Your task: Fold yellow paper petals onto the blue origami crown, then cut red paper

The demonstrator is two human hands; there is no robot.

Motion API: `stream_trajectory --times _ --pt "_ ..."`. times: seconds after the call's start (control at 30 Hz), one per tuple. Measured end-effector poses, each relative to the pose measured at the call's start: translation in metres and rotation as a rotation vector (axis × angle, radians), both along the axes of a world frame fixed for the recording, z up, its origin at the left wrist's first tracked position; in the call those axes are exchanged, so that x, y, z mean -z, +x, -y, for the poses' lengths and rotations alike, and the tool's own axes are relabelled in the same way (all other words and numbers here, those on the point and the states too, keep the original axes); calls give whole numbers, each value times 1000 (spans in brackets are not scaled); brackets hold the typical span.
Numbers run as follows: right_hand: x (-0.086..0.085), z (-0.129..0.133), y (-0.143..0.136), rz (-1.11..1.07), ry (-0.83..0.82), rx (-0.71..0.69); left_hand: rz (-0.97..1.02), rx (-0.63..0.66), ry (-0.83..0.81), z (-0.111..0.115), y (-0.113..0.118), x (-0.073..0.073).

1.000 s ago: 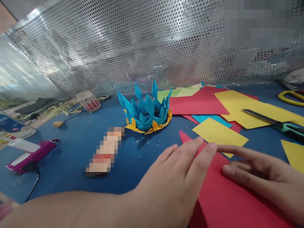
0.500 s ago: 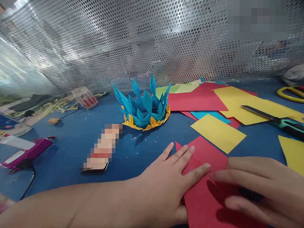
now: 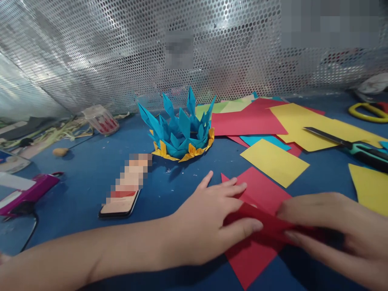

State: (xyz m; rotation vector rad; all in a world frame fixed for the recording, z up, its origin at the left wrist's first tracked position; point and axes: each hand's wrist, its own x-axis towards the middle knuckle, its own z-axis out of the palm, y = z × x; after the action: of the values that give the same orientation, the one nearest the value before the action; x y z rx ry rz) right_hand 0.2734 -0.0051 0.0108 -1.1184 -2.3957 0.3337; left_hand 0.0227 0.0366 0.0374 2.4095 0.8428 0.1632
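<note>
A sheet of red paper [image 3: 251, 258] lies at an angle on the blue table in front of me, with one part raised into a fold. My left hand [image 3: 209, 220] rests over its left side, fingers spread; the thumb lies against the raised part and the index fingertip is hidden behind it. My right hand [image 3: 330, 226] pinches the raised edge between thumb and fingers on the right. Just behind the sheet is a yellow paper rectangle [image 3: 274, 161].
A blue and orange folded-paper piece [image 3: 180, 137] with upright points stands behind. Left of it lie a phone [image 3: 119, 202], a purple glue gun [image 3: 30, 192] and a clear cup [image 3: 101, 120]. Stacked coloured sheets [image 3: 245, 123] and scissors [image 3: 360, 151] are at right. A perforated silvery sheet [image 3: 127, 52] forms the back.
My right hand has lifted part of the red paper from the table and now pinches it. My left thumb lies against the raised part. The view has shifted slightly.
</note>
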Motion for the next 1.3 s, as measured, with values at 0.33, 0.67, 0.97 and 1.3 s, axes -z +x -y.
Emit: stream_trajectory --times 0.33,0.67,0.97,1.3 --pt "7 -2 -14 -42 -131 127 124 -1 86 1 0 7" --pt "1 -14 -11 -9 -201 -170 -93 108 120 -1 0 5" --pt "3 -15 -8 17 -179 -205 -204 93 9 -2 0 -7" --pt "8 -17 -7 -27 -207 -159 -310 15 -12 -3 -4 -4"
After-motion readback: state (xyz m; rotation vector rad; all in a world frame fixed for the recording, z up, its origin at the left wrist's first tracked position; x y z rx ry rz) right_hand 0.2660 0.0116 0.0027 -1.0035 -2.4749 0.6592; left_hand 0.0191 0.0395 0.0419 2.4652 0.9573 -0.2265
